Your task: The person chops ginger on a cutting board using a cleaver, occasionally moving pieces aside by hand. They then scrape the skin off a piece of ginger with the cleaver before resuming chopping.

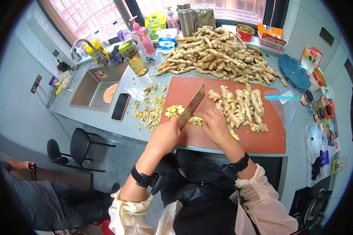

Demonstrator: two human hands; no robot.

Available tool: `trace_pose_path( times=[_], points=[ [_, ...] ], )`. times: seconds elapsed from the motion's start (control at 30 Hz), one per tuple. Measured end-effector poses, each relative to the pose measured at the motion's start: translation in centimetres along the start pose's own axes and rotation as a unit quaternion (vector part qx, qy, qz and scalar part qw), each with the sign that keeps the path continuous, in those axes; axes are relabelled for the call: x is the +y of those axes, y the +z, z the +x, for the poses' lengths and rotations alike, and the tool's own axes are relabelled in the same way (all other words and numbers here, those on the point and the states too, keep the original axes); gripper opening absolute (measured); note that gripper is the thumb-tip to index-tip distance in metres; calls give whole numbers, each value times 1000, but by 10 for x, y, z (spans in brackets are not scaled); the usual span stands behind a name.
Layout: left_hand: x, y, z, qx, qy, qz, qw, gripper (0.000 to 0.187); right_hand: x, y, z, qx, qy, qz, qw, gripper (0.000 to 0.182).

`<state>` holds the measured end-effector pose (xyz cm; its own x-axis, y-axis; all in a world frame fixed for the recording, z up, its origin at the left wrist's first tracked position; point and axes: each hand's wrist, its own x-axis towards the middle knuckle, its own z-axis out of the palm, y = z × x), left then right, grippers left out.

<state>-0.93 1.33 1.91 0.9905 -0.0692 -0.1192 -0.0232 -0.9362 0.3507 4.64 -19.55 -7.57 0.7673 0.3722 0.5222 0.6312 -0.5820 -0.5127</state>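
In the head view my left hand [163, 135] grips the handle of a broad-bladed cleaver [193, 105], its blade tilted up and to the right. My right hand [217, 127] has its fingers bent over a piece of ginger [196, 120] just right of the blade, holding it against the reddish-brown cutting board [231, 147]. Yellow ginger slices [174, 111] lie on the board left of the cleaver. Several whole ginger roots [243, 105] are lined up on the right half of the board. Whether the blade's edge touches the ginger cannot be made out.
A big heap of ginger [219, 55] stands behind the board. Ginger trimmings [150, 111], a phone [121, 107] and a lidded jar [134, 58] are on the left, beside the sink [80, 92]. A blue basket [294, 72] stands right. Another person [39, 203] is at lower left.
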Motion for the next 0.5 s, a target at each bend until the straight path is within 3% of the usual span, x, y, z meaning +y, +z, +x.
trace_pose_path(
  times=[0.5],
  points=[
    [6, 3, 1, 21, -4, -3, 1000, 20, -1, 1, 1, 4, -12, -6, 1000, 38]
  ],
)
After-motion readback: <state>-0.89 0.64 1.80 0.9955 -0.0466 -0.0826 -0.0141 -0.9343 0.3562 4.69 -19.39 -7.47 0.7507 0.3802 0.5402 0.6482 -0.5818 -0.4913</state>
